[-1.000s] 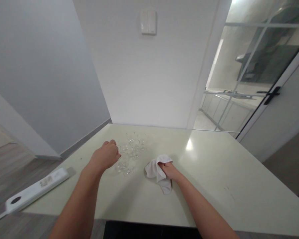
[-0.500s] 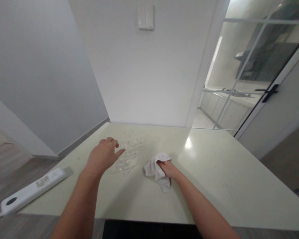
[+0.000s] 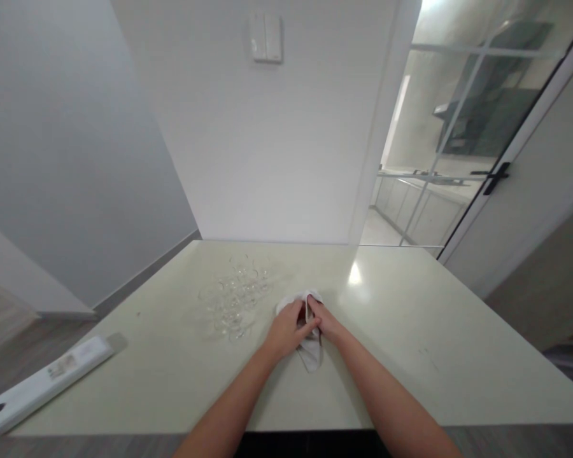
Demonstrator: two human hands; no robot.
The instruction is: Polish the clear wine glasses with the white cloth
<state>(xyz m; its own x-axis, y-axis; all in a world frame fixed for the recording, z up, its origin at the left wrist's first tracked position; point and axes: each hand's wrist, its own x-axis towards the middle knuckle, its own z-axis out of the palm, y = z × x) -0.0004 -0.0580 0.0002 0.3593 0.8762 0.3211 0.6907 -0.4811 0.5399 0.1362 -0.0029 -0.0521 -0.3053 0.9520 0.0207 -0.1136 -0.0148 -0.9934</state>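
in the head view, the left hand (image 3: 284, 332), held by the glasses half a second earlier, has been brought across to the cloth (image 3: 310, 355), and the two hands are now set close together. the right hand (image 3: 325, 322) has been kept at the cloth, and its grip is closed on the fabric. the left grip is laid against the cloth with the fingers curved and the thumb stretched towards the right hand; whether it is closed on the fabric cannot be told. both forearms are angled inwards from the lower edge, with the backs of the hands turned upwards. the pale cloth is bunched under and between the hands, near the middle of the table (image 3: 386, 375), with one corner hung towards the near edge. the clear glasses (image 3: 236, 299), blurred, are grouped to the left of the cloth, touched by neither hand.
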